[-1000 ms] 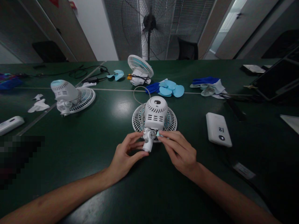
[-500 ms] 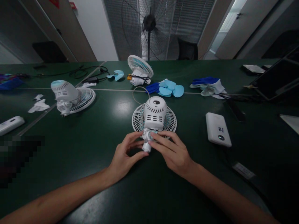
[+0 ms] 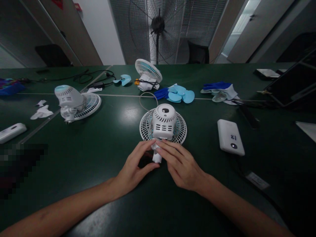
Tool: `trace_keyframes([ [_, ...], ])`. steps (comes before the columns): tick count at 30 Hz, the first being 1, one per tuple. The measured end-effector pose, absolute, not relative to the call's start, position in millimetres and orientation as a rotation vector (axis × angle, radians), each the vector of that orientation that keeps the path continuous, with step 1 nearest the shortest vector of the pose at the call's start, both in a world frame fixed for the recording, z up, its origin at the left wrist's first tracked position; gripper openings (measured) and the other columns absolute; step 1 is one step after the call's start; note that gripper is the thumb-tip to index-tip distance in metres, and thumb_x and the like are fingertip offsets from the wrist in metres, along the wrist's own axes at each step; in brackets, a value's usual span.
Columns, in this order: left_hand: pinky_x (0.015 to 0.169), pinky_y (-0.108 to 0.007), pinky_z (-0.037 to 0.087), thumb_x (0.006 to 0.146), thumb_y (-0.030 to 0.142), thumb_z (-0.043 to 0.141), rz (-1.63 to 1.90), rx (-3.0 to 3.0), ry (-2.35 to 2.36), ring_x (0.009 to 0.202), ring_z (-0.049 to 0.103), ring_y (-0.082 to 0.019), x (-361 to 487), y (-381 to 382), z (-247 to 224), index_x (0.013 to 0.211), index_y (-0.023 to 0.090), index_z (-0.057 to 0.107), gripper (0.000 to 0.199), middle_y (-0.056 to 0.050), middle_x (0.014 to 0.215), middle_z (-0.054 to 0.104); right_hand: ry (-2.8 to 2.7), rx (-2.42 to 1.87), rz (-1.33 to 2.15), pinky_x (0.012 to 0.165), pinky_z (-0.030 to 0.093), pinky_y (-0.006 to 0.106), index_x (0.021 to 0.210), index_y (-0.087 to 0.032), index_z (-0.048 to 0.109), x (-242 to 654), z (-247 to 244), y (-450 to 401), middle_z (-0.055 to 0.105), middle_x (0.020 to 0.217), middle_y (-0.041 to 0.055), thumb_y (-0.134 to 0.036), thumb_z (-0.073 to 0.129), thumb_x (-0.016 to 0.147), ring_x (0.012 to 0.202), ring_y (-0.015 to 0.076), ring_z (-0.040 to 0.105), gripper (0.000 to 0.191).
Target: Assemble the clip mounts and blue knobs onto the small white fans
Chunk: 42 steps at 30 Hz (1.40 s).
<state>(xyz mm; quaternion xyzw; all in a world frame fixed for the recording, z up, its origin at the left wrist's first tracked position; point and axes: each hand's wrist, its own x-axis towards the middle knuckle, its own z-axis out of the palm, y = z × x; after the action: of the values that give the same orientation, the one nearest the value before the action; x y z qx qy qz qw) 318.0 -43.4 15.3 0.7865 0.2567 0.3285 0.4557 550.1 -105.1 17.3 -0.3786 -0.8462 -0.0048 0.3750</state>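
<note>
A small white fan (image 3: 163,122) lies grille down on the dark green table, its slotted motor housing facing up and its neck toward me. My left hand (image 3: 135,166) curls around the left side of the white neck joint (image 3: 156,157), thumb at its lower end and fingertips at its top. From the right, my right hand (image 3: 183,162) lays its fingers over the top of the same joint, partly hiding it. Both hands are closed on this joint. A thin pale cable (image 3: 145,95) loops behind the housing.
Another fan (image 3: 71,102) lies at left, and a third fan (image 3: 148,74) stands at the back. Blue fan blades (image 3: 181,94), gloves (image 3: 219,90) and a white power bank (image 3: 230,136) lie around. Crumpled white scraps (image 3: 41,112) are at far left.
My right fingers have moved over the top of the neck joint and now cover more of it. My left fingertips have shifted up and right, and the fan's housing has tilted slightly.
</note>
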Motion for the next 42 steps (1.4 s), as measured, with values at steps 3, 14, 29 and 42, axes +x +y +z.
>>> trace_keyframes([
  [3,0.107,-0.043,0.056,0.100,0.026,0.067,0.750,2.059,0.638,0.135,0.053,-0.028,318,-43,19,0.155,0.037,0.044,0.061,-0.010,0.151,0.047,-2.101,-0.955,-0.019,0.115,0.053,0.048,0.156,-0.011,0.039,551,13,-105,0.052,0.153,0.0184,0.000,0.048,0.095,0.144,0.0269,0.050,0.063],
  [14,0.116,-0.048,0.048,0.102,0.027,0.064,0.717,2.120,0.673,0.139,0.048,-0.028,318,-43,17,0.158,0.042,0.037,0.064,-0.008,0.153,0.042,-2.027,-0.922,-0.042,0.106,0.060,0.042,0.160,-0.016,0.035,552,3,-110,0.052,0.148,0.0170,0.000,0.049,0.093,0.135,0.0265,0.058,0.070],
  [29,0.107,-0.048,0.056,0.100,0.032,0.066,0.684,2.084,0.718,0.128,0.055,-0.028,319,-45,20,0.156,0.044,0.042,0.062,-0.008,0.152,0.043,-1.832,-1.276,-0.226,0.103,0.054,0.056,0.129,-0.023,0.064,550,11,-97,0.057,0.133,0.0114,-0.012,0.070,0.091,0.124,0.0310,0.055,0.040],
  [42,0.107,-0.047,0.055,0.101,0.030,0.065,0.703,2.106,0.737,0.127,0.057,-0.027,318,-44,17,0.157,0.042,0.041,0.062,-0.009,0.155,0.040,-1.901,-1.163,-0.261,0.102,0.056,0.055,0.131,-0.026,0.063,549,9,-102,0.055,0.142,0.0098,-0.005,0.064,0.088,0.127,0.0313,0.055,0.048],
])
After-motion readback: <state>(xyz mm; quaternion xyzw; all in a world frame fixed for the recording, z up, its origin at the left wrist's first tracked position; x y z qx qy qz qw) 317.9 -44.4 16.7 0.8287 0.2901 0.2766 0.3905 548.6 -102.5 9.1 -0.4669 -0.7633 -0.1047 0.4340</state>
